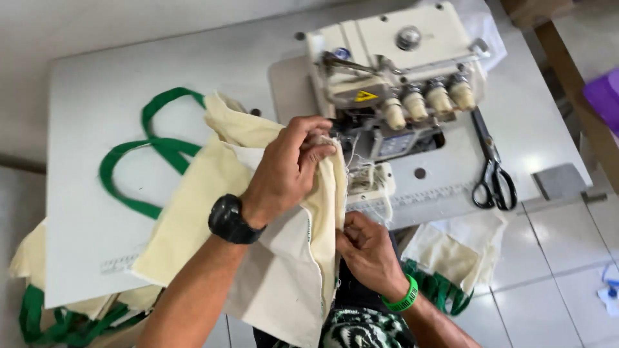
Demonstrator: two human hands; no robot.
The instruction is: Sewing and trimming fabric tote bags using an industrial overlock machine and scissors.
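Note:
A cream cloth bag (213,193) with green handles (138,151) lies across the white table and hangs over its front edge. My left hand (290,164), with a black watch on the wrist, grips the bag's upper edge next to the needle area of the cream overlock sewing machine (393,71). Lower down, my right hand (367,248), wearing a green wristband, pinches the same edge of the bag below the table front. The fabric is stretched between the two hands.
Black scissors (493,171) lie on the white table (90,90) right of the machine. More cream bags with green handles hang at the lower left (45,303) and under the table at the right (451,258). Tiled floor (554,283) lies at the right.

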